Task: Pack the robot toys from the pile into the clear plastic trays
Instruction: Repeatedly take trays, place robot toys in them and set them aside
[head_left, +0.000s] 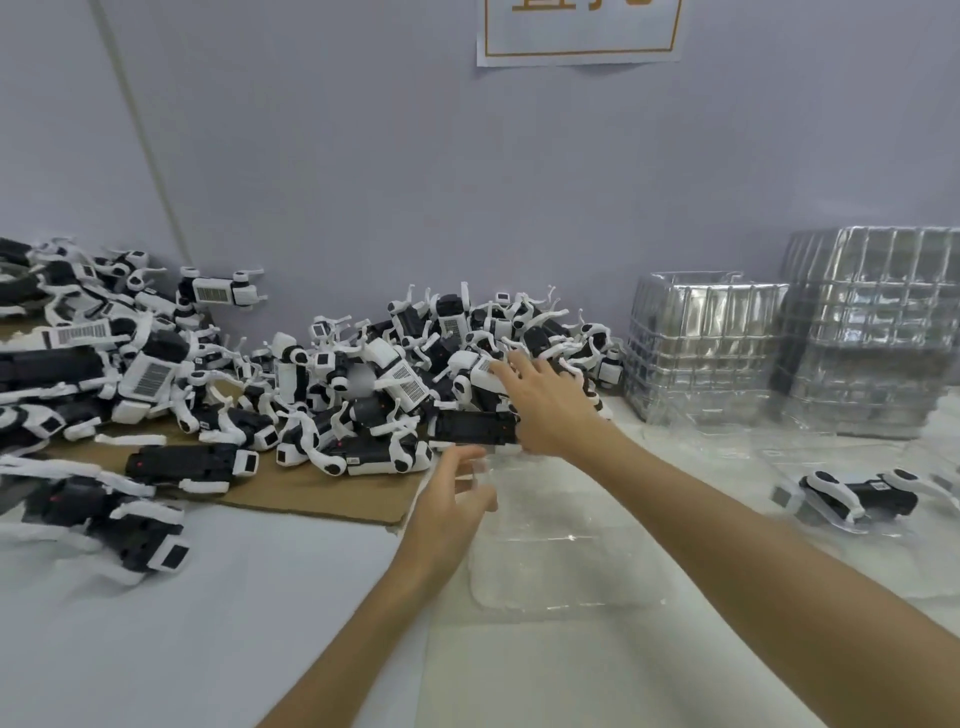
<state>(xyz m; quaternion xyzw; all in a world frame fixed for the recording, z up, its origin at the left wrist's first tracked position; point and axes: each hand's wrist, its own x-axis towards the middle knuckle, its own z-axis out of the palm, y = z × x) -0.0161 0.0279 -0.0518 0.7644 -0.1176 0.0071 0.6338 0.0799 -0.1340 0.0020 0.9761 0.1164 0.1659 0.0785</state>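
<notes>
A big pile of black-and-white robot toys (363, 374) spreads along the wall from the left edge to the middle of the table. My right hand (550, 405) reaches over its near right edge, fingers spread, touching a black robot toy (475, 427) that lies flat; a grip is not clear. My left hand (449, 512) hovers lower, fingers apart, at the left edge of a clear plastic tray (561, 551) lying flat before me. Another robot toy (857, 496) rests in a clear tray at the right.
Two stacks of clear plastic trays (701, 348) (872, 332) stand at the back right against the wall. A brown cardboard sheet (311, 493) lies under the pile. A paper sign (579, 31) hangs on the wall.
</notes>
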